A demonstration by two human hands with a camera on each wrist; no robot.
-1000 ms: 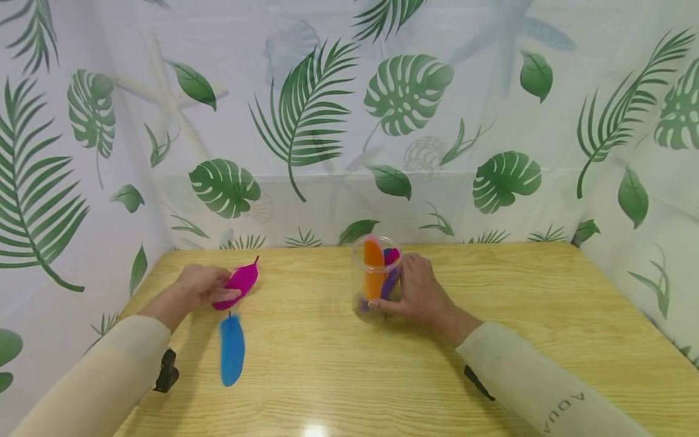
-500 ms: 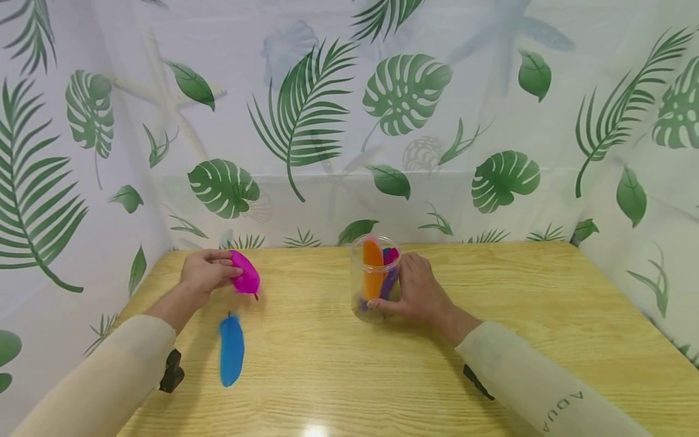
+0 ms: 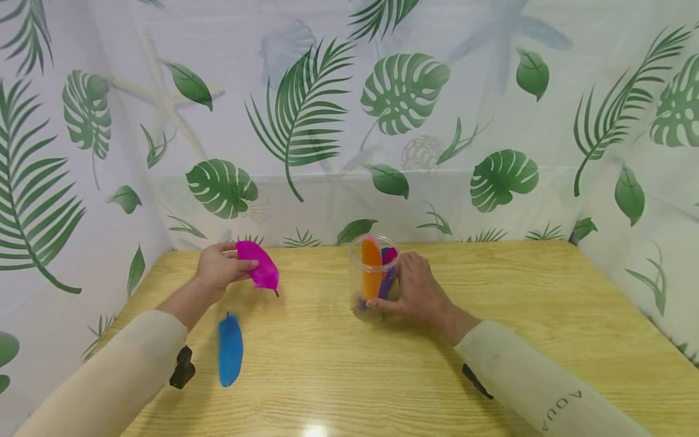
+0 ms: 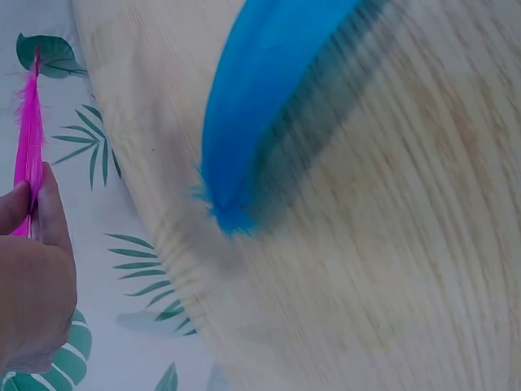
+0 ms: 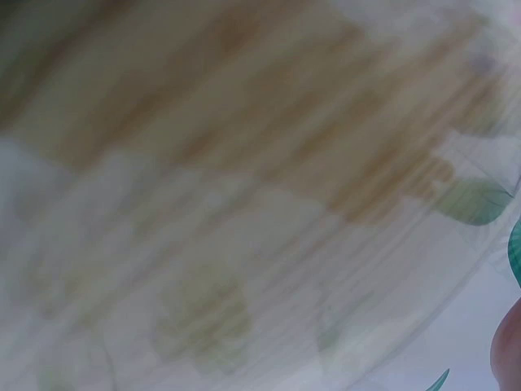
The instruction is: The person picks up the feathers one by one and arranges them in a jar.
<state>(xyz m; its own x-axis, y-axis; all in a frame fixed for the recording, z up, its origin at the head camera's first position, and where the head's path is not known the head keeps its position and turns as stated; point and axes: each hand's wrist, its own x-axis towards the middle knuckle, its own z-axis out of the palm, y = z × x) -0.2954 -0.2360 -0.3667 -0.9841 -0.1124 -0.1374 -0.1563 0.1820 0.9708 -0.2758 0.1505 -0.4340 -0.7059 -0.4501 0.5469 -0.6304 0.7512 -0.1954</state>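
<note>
My left hand (image 3: pixel 218 269) pinches a magenta feather (image 3: pixel 259 264) between thumb and fingers, its quill pointing down to the right. In the left wrist view the same magenta feather (image 4: pixel 30 142) appears edge-on above the left hand (image 4: pixel 37 285). A blue feather (image 3: pixel 230 350) lies on the table below that hand, quill toward the back. My right hand (image 3: pixel 417 291) grips the side of a clear plastic cup (image 3: pixel 356 285), thumb across its front. Inside stand an orange feather (image 3: pixel 372 267), a purple one (image 3: pixel 388 282) and bits of magenta and blue. The right wrist view shows only a sliver of the hand (image 5: pixel 509 346).
The light wood table (image 3: pixel 306 376) reaches back to a white curtain (image 3: pixel 327 206) printed with green leaves, which also hangs at both sides. A black wrist camera (image 3: pixel 182 367) sits under the left sleeve (image 3: pixel 114 370); another (image 3: pixel 477 381) is under the right sleeve.
The left hand has brought the magenta feather up and to the right, and its quill has swung from pointing up to pointing down. The right hand and cup have stayed put.
</note>
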